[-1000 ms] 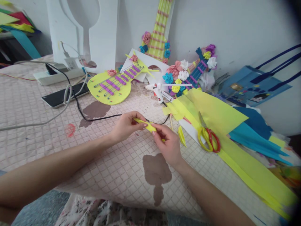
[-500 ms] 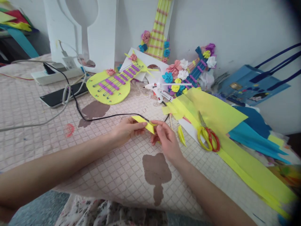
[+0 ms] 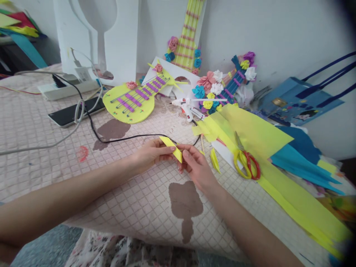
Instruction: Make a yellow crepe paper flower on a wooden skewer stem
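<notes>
A small folded yellow paper strip (image 3: 172, 147) slants between my hands over the middle of the table. My left hand (image 3: 154, 153) pinches it from the left, thumb on top. At its lower right end, my right hand (image 3: 194, 160) has its thumb and fingers closed on the strip. Just right of my right hand lies another folded yellow piece (image 3: 215, 160). Scissors (image 3: 246, 164) with yellow and red handles rest on yellow paper (image 3: 247, 129) farther right. Behind my hands is a white glue gun (image 3: 185, 107).
A yellow paper guitar (image 3: 129, 107) lies behind on the quilted tablecloth (image 3: 133, 193). Black cable (image 3: 128, 138) crosses the cloth. At left are a phone (image 3: 66, 115) and a white power strip (image 3: 57, 90); a blue bag (image 3: 300, 100) stands at right.
The yellow strip has turned to a steeper slant, its lower end now lower. My right fingers have shifted slightly along that end; my left hand still holds the strip.
</notes>
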Action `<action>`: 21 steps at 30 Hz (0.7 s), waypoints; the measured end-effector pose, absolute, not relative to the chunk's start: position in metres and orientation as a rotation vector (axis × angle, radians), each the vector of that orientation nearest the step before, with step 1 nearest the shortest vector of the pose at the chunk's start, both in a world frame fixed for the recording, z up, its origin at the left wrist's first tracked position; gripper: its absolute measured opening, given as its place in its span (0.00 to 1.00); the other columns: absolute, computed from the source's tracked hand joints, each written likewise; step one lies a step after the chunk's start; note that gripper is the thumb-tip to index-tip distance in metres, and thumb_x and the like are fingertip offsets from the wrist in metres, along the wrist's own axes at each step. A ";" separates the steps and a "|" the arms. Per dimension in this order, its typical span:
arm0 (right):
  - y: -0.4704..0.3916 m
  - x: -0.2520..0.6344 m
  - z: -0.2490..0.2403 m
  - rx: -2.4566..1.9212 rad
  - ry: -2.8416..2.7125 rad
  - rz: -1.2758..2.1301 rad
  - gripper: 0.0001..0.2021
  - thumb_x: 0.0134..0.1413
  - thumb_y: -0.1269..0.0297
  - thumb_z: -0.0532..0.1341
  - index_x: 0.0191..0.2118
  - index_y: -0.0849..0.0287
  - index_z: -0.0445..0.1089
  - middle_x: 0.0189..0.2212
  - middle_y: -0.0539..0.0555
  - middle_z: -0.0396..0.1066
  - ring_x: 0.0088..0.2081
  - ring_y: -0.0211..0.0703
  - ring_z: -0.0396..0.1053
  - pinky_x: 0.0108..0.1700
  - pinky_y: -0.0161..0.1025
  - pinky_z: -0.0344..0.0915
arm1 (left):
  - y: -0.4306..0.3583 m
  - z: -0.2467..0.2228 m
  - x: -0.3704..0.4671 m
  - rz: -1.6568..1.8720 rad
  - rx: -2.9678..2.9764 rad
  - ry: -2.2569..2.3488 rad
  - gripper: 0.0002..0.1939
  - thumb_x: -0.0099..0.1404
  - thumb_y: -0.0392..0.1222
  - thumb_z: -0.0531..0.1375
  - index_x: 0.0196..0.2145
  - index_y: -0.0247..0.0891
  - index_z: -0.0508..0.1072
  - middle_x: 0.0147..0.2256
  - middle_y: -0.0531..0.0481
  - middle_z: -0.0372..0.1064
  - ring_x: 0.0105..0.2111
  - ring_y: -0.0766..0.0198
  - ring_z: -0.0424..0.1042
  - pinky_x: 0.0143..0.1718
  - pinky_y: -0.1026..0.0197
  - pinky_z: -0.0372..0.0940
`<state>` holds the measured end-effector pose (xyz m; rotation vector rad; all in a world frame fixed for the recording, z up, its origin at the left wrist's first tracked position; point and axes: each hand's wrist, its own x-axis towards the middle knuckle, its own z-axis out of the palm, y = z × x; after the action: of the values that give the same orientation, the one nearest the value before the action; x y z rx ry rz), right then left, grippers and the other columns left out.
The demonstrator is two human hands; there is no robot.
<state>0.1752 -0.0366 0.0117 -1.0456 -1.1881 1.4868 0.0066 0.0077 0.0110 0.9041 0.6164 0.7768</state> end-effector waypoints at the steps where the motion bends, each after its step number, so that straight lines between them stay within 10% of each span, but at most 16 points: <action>1: -0.037 0.175 0.012 -1.068 -1.214 1.447 0.15 0.53 0.53 0.60 0.42 0.56 0.65 0.24 0.46 0.65 0.23 0.33 0.63 0.24 0.33 0.64 | 0.008 0.011 0.007 0.785 0.930 0.641 0.09 0.55 0.39 0.66 0.33 0.32 0.74 0.32 0.46 0.74 0.32 0.65 0.72 0.37 0.63 0.65; 21: -0.041 0.174 0.012 -1.260 -1.500 1.152 0.08 0.52 0.60 0.60 0.29 0.57 0.63 0.22 0.45 0.61 0.21 0.31 0.58 0.23 0.32 0.57 | 0.002 0.015 0.010 0.896 1.165 0.677 0.08 0.56 0.40 0.66 0.31 0.34 0.73 0.27 0.52 0.71 0.28 0.69 0.69 0.31 0.67 0.64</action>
<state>0.1744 -0.0413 0.0117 -1.2595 -1.4997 1.1524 0.0103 0.0015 0.0153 1.1650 0.6775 0.8965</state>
